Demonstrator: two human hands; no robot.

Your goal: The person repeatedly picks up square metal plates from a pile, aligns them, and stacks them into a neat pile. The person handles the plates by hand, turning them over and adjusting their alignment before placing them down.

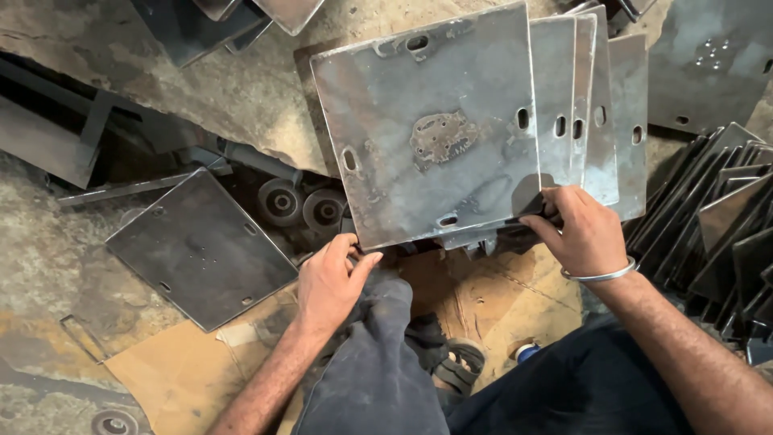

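Left hand [330, 282] pinching the lower left corner of the top steel plate [427, 129], fingers curled at its edge. Right hand [581, 229] closed on the lower right corner of the same plate, thumb on top, steel bangle [600, 275] at the wrist. Plate tilted up, fronting a fanned stack of 3 or 4 like plates [600, 113] on the floor. Beside the left hand, a darker plate [197, 246] lying flat; 2 small wheels [302, 205] between. Leaning dark sheets [717, 225] crowding the right. Brown cardboard [177, 370] and a sandalled foot [451, 366] below. No labels visible.
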